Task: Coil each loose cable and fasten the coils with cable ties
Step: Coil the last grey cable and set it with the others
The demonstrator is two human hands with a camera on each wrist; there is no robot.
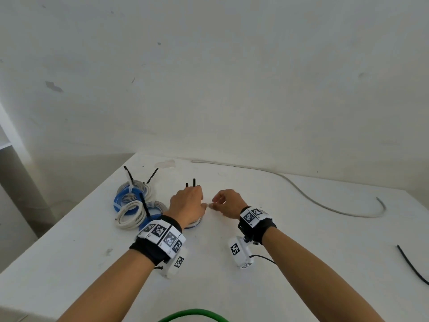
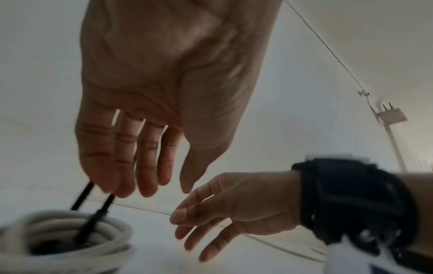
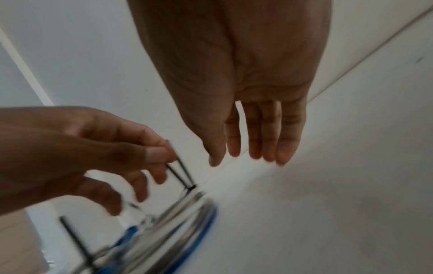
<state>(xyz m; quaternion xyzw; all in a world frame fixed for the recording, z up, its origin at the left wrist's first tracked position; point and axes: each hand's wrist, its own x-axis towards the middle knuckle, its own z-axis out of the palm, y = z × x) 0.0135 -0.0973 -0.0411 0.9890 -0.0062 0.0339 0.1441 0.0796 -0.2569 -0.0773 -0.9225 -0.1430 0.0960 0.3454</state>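
Observation:
A grey-white and blue cable coil lies on the white table, mostly hidden under my left hand. Two black cable tie tails stand up from it. In the left wrist view the coil is blurred, and the straight fingers of my left hand hang down with their tips against the tails; the thumb stays apart. My right hand hovers just right of the left one, fingers loose, holding nothing. The right wrist view shows its fingers hanging over bare table beside the coil.
Two tied coils, white, grey and blue, lie left of my hands near the table's left edge. A loose grey cable curves along the back right. A black cable lies at the right edge, a green one at the front.

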